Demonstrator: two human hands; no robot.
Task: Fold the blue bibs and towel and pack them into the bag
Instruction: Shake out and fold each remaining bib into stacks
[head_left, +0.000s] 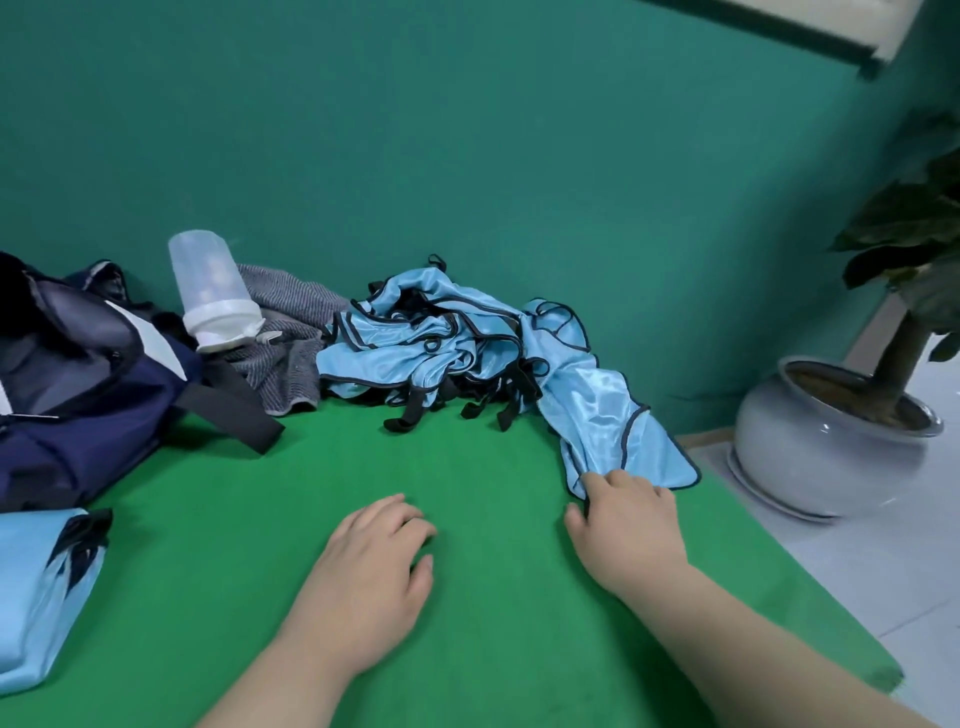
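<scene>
teal wall (467, 130), perhaps tiled floor (883, 561)

- A green cloth (467, 623) is covering the table in front of me and is lying flat.
- A clear plastic bottle (213, 291) is leaning at the far left, close to the wall, with its white cap pointing downwards.
- A teal wall (467, 130) is rising directly behind the table.
- A round white pot (795, 447) is sitting on the floor to my right, on a white saucer (763, 499).
- A plant (914, 228) with dark leaves and a thick stem is growing from this pot.
- Pale floor tiles (893, 571) are showing beside the table edge.
- Something white (831, 21) is hanging at the top right; I cannot tell what it is.
</scene>
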